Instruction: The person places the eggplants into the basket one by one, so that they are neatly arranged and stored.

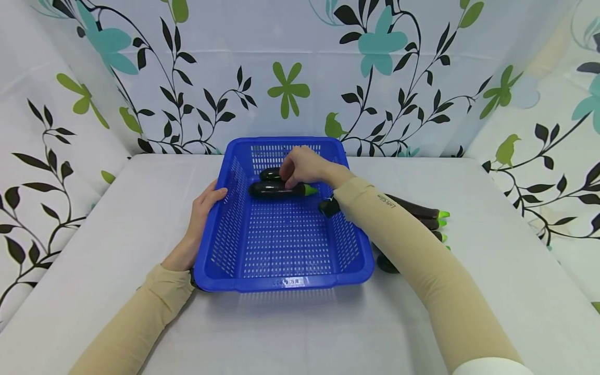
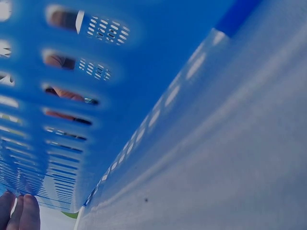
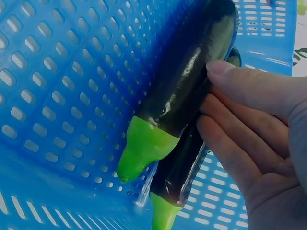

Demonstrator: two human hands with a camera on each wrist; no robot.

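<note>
Lying in basket (image 1: 286, 239): two eggplants (image 1: 274, 190); left grip (image 1: 202, 208) clasping rim (image 1: 212, 229), right grip (image 1: 303, 165) touching them, grasp unclear

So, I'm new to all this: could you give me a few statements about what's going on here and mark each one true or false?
1. The basket is blue. True.
2. The right hand is touching an eggplant inside the basket. True.
3. The left hand is holding an eggplant. False: it holds the left side of the basket.
4. The stem end of the eggplant being touched is green. True.
5. Every eggplant is in the basket. False: other eggplants lie on the table, to the right of the basket.
</note>
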